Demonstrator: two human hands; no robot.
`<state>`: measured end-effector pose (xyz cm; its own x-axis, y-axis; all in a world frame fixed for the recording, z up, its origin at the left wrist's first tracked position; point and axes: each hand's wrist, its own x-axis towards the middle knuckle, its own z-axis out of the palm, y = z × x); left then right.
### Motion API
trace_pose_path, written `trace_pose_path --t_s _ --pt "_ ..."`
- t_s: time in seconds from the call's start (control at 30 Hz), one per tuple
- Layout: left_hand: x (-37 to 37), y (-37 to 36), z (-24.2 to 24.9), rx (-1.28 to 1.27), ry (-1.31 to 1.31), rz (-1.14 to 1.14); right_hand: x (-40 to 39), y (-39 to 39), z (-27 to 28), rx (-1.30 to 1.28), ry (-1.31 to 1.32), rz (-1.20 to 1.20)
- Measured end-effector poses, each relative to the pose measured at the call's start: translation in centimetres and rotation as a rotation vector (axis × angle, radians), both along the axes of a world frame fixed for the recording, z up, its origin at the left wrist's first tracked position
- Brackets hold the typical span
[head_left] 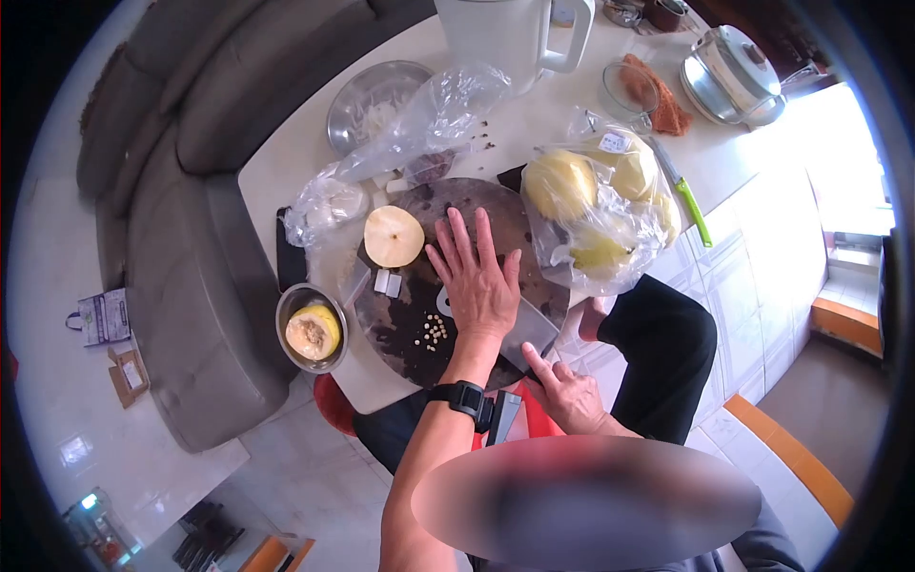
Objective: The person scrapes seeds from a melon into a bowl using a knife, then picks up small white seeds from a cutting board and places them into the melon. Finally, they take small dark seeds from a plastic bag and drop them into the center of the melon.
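Observation:
A dark round chopping board (410, 353) lies on the table in front of me. Across it rests a wide-bladed cleaver (531, 334). My left hand (477, 291), a black watch on its wrist, is flat with fingers spread, pressing over the blade and board. My right hand (570, 393) is at the blade's near right end, index finger stretched along it and other fingers curled; the handle is hidden there. Small pale kernels (431, 332) are scattered left of the blade. Farther left on the board are a halved pale fruit (394, 236) and small white blocks (387, 283).
A metal bowl (312, 360) holds a cut yellow fruit. Right of the board are bagged yellow fruits (600, 205) and a green-handled knife (691, 202). Behind stand a white jug (496, 43), a metal basin (355, 95) and a lidded pot (729, 76). A grey sofa (191, 257) borders the left.

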<state>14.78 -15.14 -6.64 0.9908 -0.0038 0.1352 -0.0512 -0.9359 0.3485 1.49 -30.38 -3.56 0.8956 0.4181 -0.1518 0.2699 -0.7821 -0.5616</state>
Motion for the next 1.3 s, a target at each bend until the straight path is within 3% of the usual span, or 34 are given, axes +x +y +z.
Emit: trace_pose_path --t_s 0.13,0.43,0.83,1.0,1.3 --pt "0.1 -0.2 0.5 0.068 0.063 -0.008 0.3 -0.1 0.4 -0.07 0.031 0.035" --pt "1.7 0.3 0.4 0.076 0.11 0.006 2.0 0.0 0.1 0.038 0.134 0.014" --pt "1.7 -1.9 0.6 -0.02 -0.144 0.03 1.7 -2.3 -1.1 0.041 -0.127 -0.038" --pt "-0.5 -4.8 2.4 -0.035 -0.078 -0.02 -0.5 -5.3 -0.4 0.015 -0.169 -0.05" --pt "-2.3 -3.2 0.0 0.005 -0.088 0.105 1.1 -6.0 -0.7 -0.045 -0.189 0.191"
